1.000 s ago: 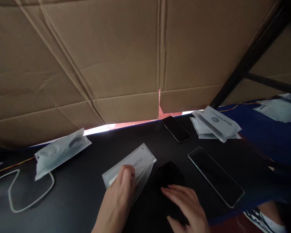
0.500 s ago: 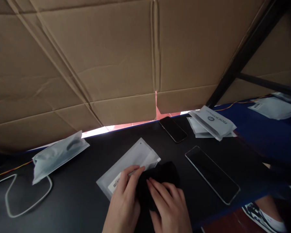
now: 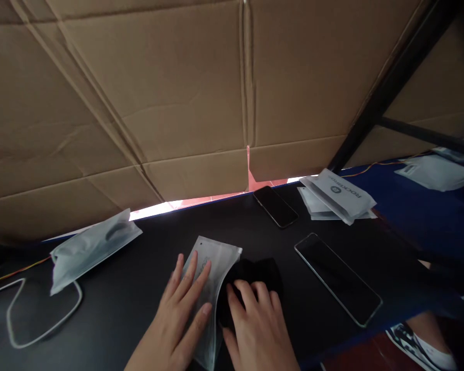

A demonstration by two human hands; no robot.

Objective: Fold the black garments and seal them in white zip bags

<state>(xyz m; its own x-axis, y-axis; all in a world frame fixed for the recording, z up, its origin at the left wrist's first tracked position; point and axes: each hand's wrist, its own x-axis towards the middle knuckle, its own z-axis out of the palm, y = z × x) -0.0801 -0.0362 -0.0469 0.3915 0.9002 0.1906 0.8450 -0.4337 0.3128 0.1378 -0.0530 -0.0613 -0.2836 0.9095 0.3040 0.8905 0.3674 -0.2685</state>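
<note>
The frosted pouch lies on the black table under my left hand, fingers spread flat, its long axis running away from me. Just right of it, touching its edge, my right hand presses open-palmed on the black case.

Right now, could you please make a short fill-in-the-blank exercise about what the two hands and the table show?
1. The left hand lies flat on a white ____.
2. The right hand presses on a soft ____ item.
3. Two dark ____ lie on the black table, right of the hands.
4. The wall behind the table is brown ____.

Missing words: pouch; black; phones; cardboard
</note>
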